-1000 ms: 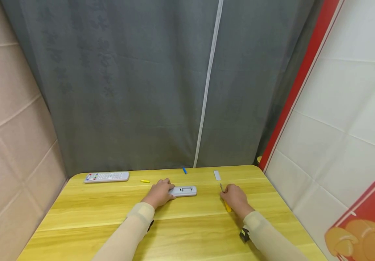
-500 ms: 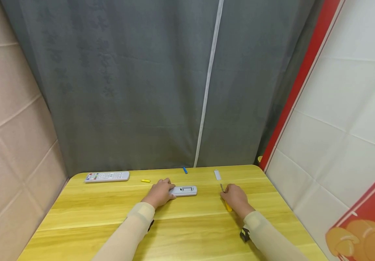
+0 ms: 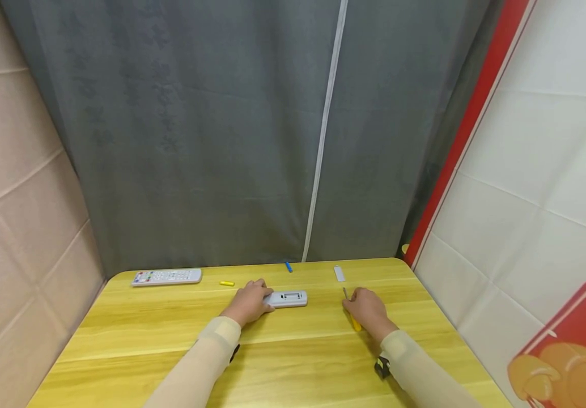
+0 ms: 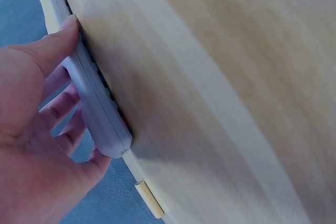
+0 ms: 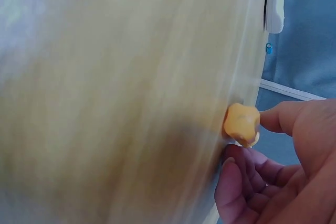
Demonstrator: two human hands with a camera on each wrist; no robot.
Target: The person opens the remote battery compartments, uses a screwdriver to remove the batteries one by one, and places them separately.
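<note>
The grey remote [image 3: 286, 298], lying back-up near the table's [image 3: 135, 345] far edge, is being gripped at one end by your left hand [image 3: 249, 302], fingers curled round it. Your right hand [image 3: 368, 309] is lying low, fingers closing round the yellow-handled screwdriver [image 3: 355, 323].

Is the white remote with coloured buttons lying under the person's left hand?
No, that remote lies apart at the table's far left corner.
</note>
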